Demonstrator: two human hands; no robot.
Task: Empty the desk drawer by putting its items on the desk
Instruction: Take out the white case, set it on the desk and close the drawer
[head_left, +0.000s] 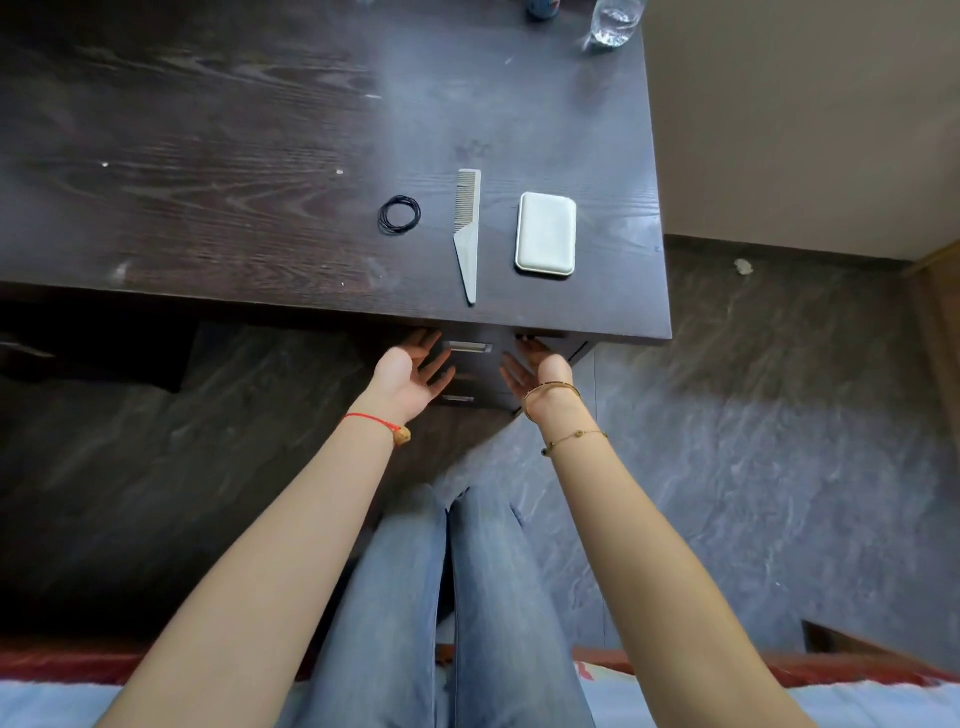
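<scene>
The top drawer (470, 347) sits shut or nearly so under the front lip of the counter (208, 182), and its pale metal handle (467, 347) runs crosswise, a short bar lying between the two hands. From the left hand (410, 375) the handle is just beyond and to the right of the fingertips; from the right hand (535, 366) it is just beyond and to the left. The left fingers (434, 358) look the nearer, almost at the bar's end, though I cannot tell if they touch it. Both palms face up and inward, fingers loosely spread and holding nothing; the right fingertips reach under the counter's edge, where shadow hides them. A second handle (458, 399) shows lower down, nearer the wrists. Above the fingers, on the counter, lie a coil of black hair ties (399, 214), a pale comb (468, 234) with its long axis pointing toward the hands, and a white case (546, 234), all well apart from either hand. Judging by this, the drawer's contents may already be out, and the next move is likely on the drawer front itself.
</scene>
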